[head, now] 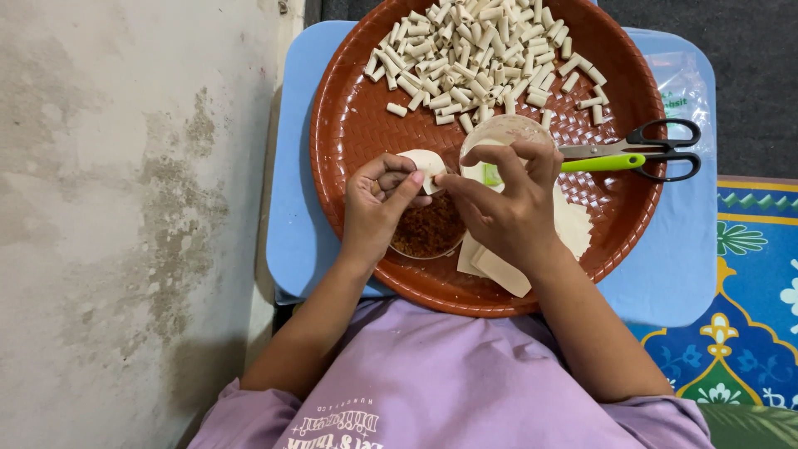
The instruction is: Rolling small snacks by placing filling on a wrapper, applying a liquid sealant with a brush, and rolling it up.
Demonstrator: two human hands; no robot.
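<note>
My left hand (378, 204) and my right hand (503, 204) meet over a round brown woven tray (349, 125). Both pinch one small pale dough wrapper (427, 165), which is partly rolled. My right hand also holds a light green spoon handle (600, 163) between its fingers. Under my left hand sits a clear bowl of reddish-brown filling (428, 229). A small bowl (499, 131) with pale contents lies just behind my right fingers. A stack of flat square wrappers (573, 229) rests beneath my right wrist.
A heap of small rolled dough tubes (474, 50) fills the tray's far half. Black-handled scissors (657, 148) lie on its right rim. The tray rests on a light blue stool (291, 224). A stained wall (125, 208) stands left, a patterned mat (756, 283) right.
</note>
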